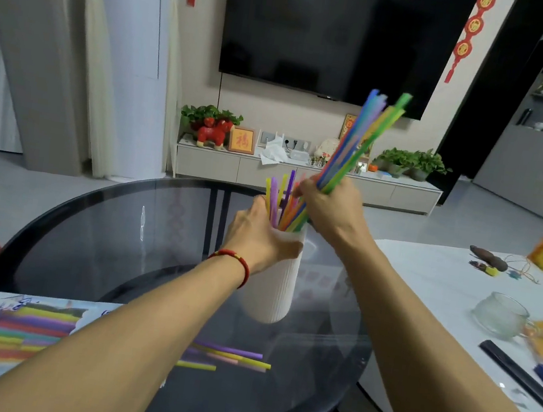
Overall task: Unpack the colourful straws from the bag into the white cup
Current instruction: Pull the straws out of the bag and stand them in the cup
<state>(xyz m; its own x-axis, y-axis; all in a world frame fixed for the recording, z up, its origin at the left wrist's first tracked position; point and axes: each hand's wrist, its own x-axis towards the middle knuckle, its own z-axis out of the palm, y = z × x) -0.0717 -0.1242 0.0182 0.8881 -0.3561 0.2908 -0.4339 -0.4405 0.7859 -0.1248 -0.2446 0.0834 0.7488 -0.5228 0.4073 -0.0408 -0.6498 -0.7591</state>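
Tall ribbed white cup (275, 286) upright at the middle of the round glass desk (93, 234), left hand (256, 235) wrapped around its upper wall. Right hand (330, 206) clenched on a bundle of colourful straws (357, 148), long axis tilted, lower ends in the cup mouth, upper ends toward 1 o'clock. Bag (4, 333) flat at 8 o'clock, loose straws (233, 356) lengthwise beside it.

1 white cup (275, 286), 1 bag (1, 332), 2 hands, 1 glass jar (499, 315).
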